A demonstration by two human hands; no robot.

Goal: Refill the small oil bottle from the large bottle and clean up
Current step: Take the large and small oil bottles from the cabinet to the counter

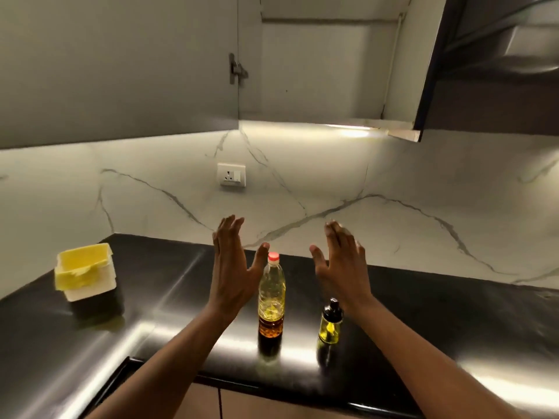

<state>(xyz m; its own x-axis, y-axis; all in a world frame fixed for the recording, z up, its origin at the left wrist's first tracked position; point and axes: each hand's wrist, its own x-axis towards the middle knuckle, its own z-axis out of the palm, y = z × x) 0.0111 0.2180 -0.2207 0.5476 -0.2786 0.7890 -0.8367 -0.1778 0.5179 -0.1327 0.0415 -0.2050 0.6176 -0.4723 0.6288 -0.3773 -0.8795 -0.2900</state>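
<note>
Capped large bottle point(271, 297) and small bottle point(331, 323) stood upright, near, unpoured; left hand point(230, 267) and right hand point(341, 264) hovered flat, apart, empty.

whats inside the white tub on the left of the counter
Yellow cloth-like sheets fill the white tub, some spilling over its rim. Anything beneath them is covered.

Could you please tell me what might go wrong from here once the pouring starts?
The small glass bottle with the black top looks narrow-necked and no funnel is in view, so oil from the tall clear plastic bottle with the red cap may spill on the black countertop. The small bottle stands beside the right forearm and could be knocked. The yellow cloths sit far left.
</note>
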